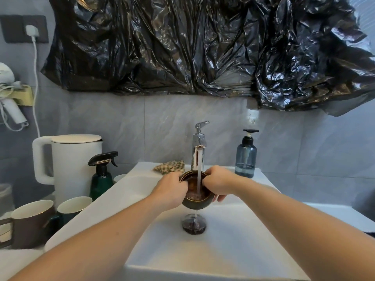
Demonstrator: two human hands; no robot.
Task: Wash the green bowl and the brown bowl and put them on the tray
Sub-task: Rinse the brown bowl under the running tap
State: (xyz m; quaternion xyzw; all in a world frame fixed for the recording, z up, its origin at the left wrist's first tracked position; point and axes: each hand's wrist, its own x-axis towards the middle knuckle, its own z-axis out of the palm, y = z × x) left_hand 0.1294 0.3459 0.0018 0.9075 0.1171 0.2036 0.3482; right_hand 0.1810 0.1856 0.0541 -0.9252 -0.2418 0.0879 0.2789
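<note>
Together, our two hands hold one brown bowl [195, 192] above the white sink [233, 240]: left hand [171, 190] and right hand [220, 184] each curl fingers over its rim on opposite sides. It sits under the chrome faucet [198, 148], mouth up and tipped toward us, one stream pouring in. Our hands hide its sides. Two mugs [32, 222] stand left, partly cut off; one white kettle [75, 165], one spray bottle [102, 175], one soap dispenser [246, 157].

Two bare forearms are seen, uncovered up to the frame edge. The left hand [171, 190] and right hand [220, 182] are ungloved.
</note>
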